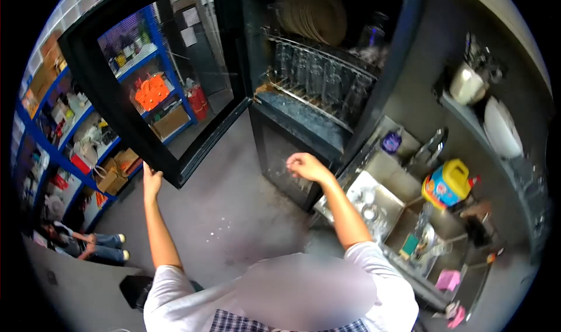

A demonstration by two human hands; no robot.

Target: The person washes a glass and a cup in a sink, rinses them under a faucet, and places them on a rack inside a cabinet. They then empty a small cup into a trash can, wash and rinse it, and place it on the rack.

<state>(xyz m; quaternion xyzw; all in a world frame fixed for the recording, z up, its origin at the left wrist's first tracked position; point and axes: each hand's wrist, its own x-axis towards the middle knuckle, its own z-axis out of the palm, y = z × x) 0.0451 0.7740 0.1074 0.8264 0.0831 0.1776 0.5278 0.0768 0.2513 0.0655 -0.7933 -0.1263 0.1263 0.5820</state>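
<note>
My left hand [152, 179] is at the lower outer edge of a black-framed glass cabinet door [190, 171], fingers pressed against the frame. The door stands swung out to the left. My right hand [307, 166] hangs in front of the lower cabinet panel [280, 151], its fingers curled together; whether anything small is between them is hard to tell. Above it, the open cabinet holds a wire rack with upright clear glasses [315, 72] and a row of plates [310, 13]. A blue-grey ledge [304, 118] runs beneath the rack.
A metal sink [397, 238] with dishes and a green sponge lies at right, beside a yellow jug [447, 184]. A shelf above holds a utensil pot [467, 83] and white bowl [501, 127]. Blue shelving [55, 154] and a seated person [87, 241] are at left.
</note>
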